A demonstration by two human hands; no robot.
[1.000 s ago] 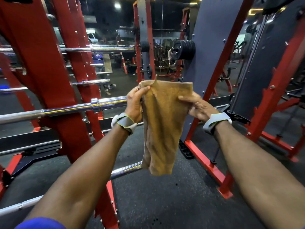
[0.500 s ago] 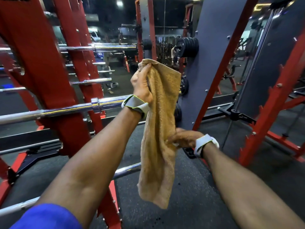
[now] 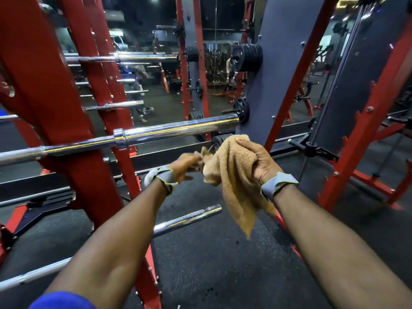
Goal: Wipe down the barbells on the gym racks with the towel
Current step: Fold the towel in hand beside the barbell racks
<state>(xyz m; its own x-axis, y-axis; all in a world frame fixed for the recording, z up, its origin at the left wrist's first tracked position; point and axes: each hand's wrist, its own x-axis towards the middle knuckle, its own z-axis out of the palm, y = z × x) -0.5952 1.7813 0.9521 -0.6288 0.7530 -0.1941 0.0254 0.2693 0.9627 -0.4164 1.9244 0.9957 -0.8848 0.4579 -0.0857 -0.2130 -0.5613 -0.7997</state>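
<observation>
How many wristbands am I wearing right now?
2. The left wristband sits below the left hand; the right wristband below the right hand, which grips the towel. Upper arms are unseen.

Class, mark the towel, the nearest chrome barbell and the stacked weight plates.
towel (image 3: 231,175), head view, bunched middle fold
barbell (image 3: 178,128), head view, chrome sleeve
weight plates (image 3: 247,56), head view, rim of stack

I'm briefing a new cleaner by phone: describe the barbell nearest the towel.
Find the big red upright on the left. The barbell crosses it at mid-height, with others above and below. Only its thick sleeve ends just above the bunched tan towel.
</observation>
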